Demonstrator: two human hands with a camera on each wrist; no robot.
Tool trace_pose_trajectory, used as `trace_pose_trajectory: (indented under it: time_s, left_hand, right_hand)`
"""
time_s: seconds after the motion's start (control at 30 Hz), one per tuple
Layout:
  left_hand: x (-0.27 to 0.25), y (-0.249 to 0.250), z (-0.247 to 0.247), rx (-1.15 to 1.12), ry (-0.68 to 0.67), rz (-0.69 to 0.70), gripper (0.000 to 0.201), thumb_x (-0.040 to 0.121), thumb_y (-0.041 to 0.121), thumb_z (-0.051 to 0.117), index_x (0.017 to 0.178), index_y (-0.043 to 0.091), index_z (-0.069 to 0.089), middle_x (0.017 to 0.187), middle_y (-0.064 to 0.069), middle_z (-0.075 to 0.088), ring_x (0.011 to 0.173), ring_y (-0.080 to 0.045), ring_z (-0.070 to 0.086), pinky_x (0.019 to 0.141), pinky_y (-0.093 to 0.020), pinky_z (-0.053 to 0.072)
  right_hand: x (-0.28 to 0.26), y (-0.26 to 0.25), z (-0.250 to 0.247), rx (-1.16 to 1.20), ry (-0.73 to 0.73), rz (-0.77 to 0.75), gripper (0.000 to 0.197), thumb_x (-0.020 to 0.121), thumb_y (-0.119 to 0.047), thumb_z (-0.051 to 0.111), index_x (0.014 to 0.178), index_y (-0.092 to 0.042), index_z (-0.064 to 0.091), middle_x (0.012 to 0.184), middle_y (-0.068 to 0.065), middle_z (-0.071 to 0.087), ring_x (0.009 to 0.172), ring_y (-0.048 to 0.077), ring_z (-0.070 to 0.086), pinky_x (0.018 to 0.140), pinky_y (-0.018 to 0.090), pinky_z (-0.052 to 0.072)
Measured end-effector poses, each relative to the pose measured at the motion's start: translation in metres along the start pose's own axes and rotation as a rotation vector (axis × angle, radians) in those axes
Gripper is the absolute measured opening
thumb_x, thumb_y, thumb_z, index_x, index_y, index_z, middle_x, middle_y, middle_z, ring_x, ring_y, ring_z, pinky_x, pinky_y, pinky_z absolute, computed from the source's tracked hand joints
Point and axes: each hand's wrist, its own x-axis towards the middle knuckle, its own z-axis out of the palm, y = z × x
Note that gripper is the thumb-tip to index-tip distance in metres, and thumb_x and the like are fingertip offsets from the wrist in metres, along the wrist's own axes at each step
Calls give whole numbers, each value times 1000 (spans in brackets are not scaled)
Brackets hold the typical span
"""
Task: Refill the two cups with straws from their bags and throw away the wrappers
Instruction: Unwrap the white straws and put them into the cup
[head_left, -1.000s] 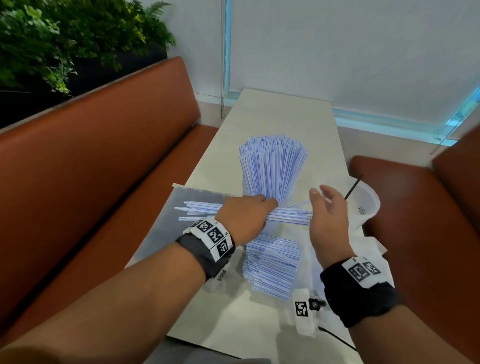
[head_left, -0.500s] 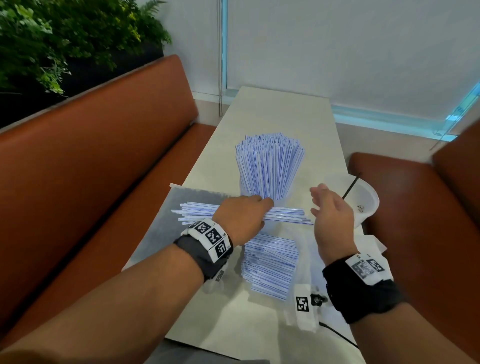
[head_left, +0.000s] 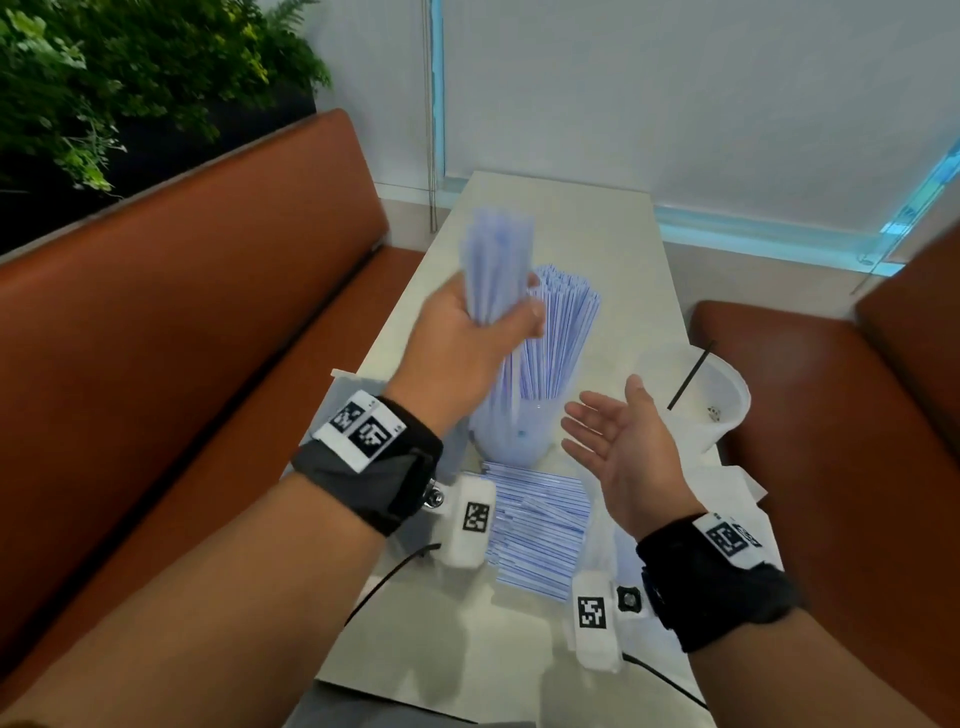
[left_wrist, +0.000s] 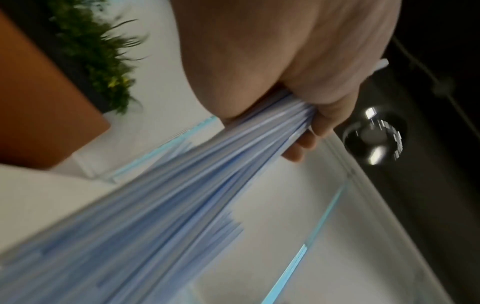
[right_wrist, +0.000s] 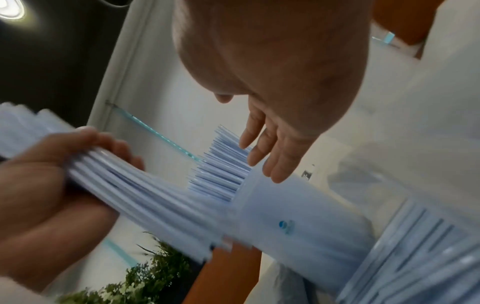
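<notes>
My left hand (head_left: 480, 325) grips a blurred bundle of blue-striped wrapped straws (head_left: 498, 262), held upright above the left side of a clear cup (head_left: 511, 434) that stands packed with the same straws (head_left: 558, 332). The grip shows close up in the left wrist view, fingers (left_wrist: 318, 123) curled round the bundle (left_wrist: 182, 197). My right hand (head_left: 618, 441) hovers palm-up with straight fingers (right_wrist: 262, 148) just right of the cup (right_wrist: 291, 224), holding nothing. More straws lie in an opened bag (head_left: 537, 525) in front of the cup. A second white cup (head_left: 714, 400) with one black straw (head_left: 691, 374) stands at the right.
The narrow pale table (head_left: 582, 228) runs away from me between two brown benches (head_left: 208, 322). A flat clear wrapper (head_left: 348, 389) lies under my left wrist. White paper (head_left: 737, 483) lies by the right edge. Plants (head_left: 130, 78) stand behind the left bench.
My left hand lifted the bundle off the table and swung it from lying crosswise to upright over the cup. My right hand let go and turned palm-up beside the cup.
</notes>
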Motion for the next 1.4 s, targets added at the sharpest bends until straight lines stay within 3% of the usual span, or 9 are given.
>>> trace_pose_trajectory:
  time_s: [0.17, 0.5, 0.67, 0.73, 0.8, 0.93, 1.17, 1.3, 1.4]
  left_hand:
    - [13, 13, 3, -644, 183, 25, 17, 93, -2, 61, 102, 11, 55, 72, -6, 60, 70, -25, 59, 73, -38, 52]
    - [-4, -8, 26, -656, 251, -199, 14, 90, 1, 65, 90, 13, 59, 76, -7, 60, 68, -24, 61, 74, -40, 54]
    - [-5, -4, 30, -558, 210, -234, 14, 92, 1, 65, 91, 15, 61, 80, -12, 58, 70, -27, 61, 76, -42, 54]
    - [-3, -5, 27, -563, 244, -243, 14, 93, 0, 64, 95, 12, 58, 82, -14, 56, 71, -28, 60, 75, -42, 53]
    - [-3, -6, 29, -562, 251, -259, 14, 93, -1, 63, 97, 11, 56, 80, -13, 57, 70, -27, 59, 74, -40, 54]
    - [-8, -5, 33, -542, 203, -303, 13, 92, 0, 67, 97, 9, 60, 80, -12, 61, 72, -27, 63, 78, -42, 53]
    - [4, 6, 18, -428, 56, -197, 10, 88, 3, 66, 93, 12, 64, 78, -12, 64, 72, -28, 64, 75, -39, 55]
    - [32, 19, 0, -398, 203, -35, 10, 89, -3, 56, 88, 7, 54, 70, -12, 55, 65, -28, 57, 64, -36, 49]
    - [54, 24, -10, -427, 354, 59, 10, 90, -1, 58, 93, 5, 51, 70, -10, 56, 64, -24, 58, 61, -31, 50]
  right_hand:
    - [-7, -1, 9, 262, -27, 136, 70, 95, -69, 44, 122, -8, 64, 118, 17, 72, 103, 33, 73, 95, 50, 54]
    - [-9, -2, 16, 324, -85, 149, 58, 104, -55, 41, 126, -4, 56, 122, 19, 68, 102, 34, 73, 81, 49, 61]
    - [-11, -3, 18, -65, -172, -60, 53, 97, -59, 49, 116, -13, 69, 110, 6, 75, 107, 23, 70, 93, 45, 57]
    - [-11, -4, 15, -307, -149, -367, 38, 85, -52, 65, 114, -26, 67, 108, -9, 73, 106, 8, 67, 90, 30, 53]
    - [-12, -1, 15, -624, -296, -515, 45, 77, -44, 78, 118, -39, 59, 108, -20, 68, 102, -2, 64, 82, 13, 49]
    - [-7, 9, 22, -954, -220, -515, 20, 83, -45, 72, 89, -33, 58, 78, -9, 66, 70, 2, 62, 63, 26, 49]
    - [2, 14, 20, -1076, -154, -544, 26, 88, -43, 66, 77, -33, 46, 63, -11, 51, 55, 0, 51, 50, 16, 31]
    - [15, 1, 17, -1358, -118, -588, 45, 82, -53, 71, 114, -32, 49, 96, -10, 50, 83, 13, 56, 66, 32, 44]
    - [27, -5, 14, -1557, -91, -539, 57, 88, -56, 63, 135, -36, 39, 110, -5, 60, 94, 20, 62, 68, 32, 44]
